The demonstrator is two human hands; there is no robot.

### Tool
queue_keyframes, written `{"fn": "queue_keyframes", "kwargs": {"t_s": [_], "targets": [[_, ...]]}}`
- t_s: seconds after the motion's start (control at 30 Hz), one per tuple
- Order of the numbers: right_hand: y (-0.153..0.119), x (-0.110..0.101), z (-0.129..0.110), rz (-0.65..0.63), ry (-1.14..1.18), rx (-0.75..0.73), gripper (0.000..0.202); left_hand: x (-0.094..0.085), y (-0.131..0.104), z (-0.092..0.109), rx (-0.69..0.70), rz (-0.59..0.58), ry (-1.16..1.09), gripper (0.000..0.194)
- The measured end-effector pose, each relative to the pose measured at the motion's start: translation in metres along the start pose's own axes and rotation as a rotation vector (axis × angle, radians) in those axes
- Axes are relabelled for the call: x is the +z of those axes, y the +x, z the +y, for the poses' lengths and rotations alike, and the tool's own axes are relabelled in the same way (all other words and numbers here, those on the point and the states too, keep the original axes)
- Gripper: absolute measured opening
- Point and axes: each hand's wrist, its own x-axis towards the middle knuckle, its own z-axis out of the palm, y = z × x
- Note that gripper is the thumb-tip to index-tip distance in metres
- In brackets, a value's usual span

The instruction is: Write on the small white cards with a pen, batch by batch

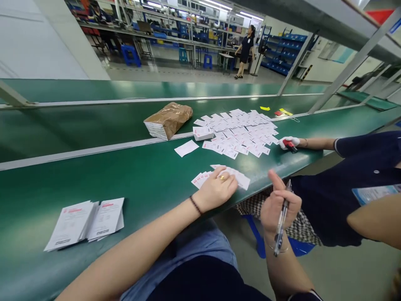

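White slips with red print (219, 177), fanned in overlapping row at near edge of green table (131, 175); left hand (216, 190) flat on them, palm down, fingers loose. Right hand (278, 205) off table edge, clenched around pen (281, 225). Farther: more slips spread wide (241, 131), brown packet (169, 120).

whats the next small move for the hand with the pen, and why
Probably bring the right hand with its pen over to the fanned slips. The left hand already lies flat on that fan at the green bench's near edge, pinning it, while the pen hangs off the edge in the air, tip down, touching no paper.
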Motion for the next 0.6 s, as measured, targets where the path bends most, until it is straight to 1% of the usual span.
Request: {"fn": "queue_keyframes", "kwargs": {"t_s": [0.07,0.13,0.2,0.27,0.33,0.4,0.5,0.6], "targets": [[-0.003,-0.013,0.019,0.040,-0.013,0.042,0.006,0.035,0.023,0.006,-0.015,-0.065,0.002,0.025],[-0.008,-0.024,0.036,0.064,-0.010,0.071,0.005,0.065,0.045,0.013,-0.033,-0.156,-0.030,0.028],[-0.015,-0.034,0.051,0.067,-0.048,0.108,0.005,0.089,0.062,0.020,-0.058,-0.189,-0.045,0.030],[-0.022,-0.043,0.063,0.062,-0.095,0.144,0.006,0.107,0.074,0.028,-0.085,-0.217,-0.062,0.032],[-0.028,-0.051,0.073,0.058,-0.116,0.166,0.008,0.120,0.079,0.038,-0.106,-0.256,-0.088,0.032],[-0.033,-0.056,0.080,0.048,-0.120,0.175,0.010,0.128,0.078,0.048,-0.128,-0.310,-0.119,0.031],[-0.037,-0.058,0.085,0.030,-0.117,0.204,0.011,0.133,0.071,0.061,-0.185,-0.395,-0.169,0.023],[-0.041,-0.053,0.089,-0.005,-0.103,0.269,0.013,0.134,0.067,0.065,-0.248,-0.443,-0.223,0.019]]}}
